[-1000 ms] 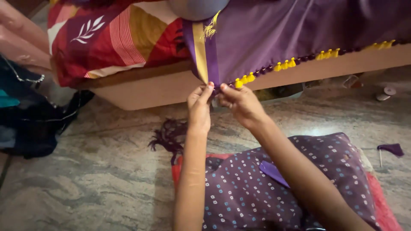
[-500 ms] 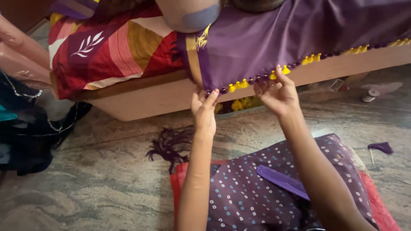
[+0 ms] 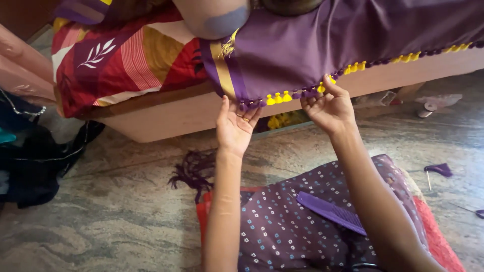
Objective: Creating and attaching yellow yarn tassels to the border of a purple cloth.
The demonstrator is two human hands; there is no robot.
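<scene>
Both hands pinch tasselled hem of purple cloth [image 3: 353, 40].
Left hand [image 3: 235, 128], right hand [image 3: 327, 105] nip edge; cloth probably soft, light, slippery—grip hem.

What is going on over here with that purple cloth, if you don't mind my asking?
A person sitting on the floor works along the edge of a purple cloth draped over a low bed. The left hand and the right hand both pinch the hem, where yellow and purple tassels hang in a row. A purple comb lies on the lap, and loose purple threads lie on the floor.
</scene>
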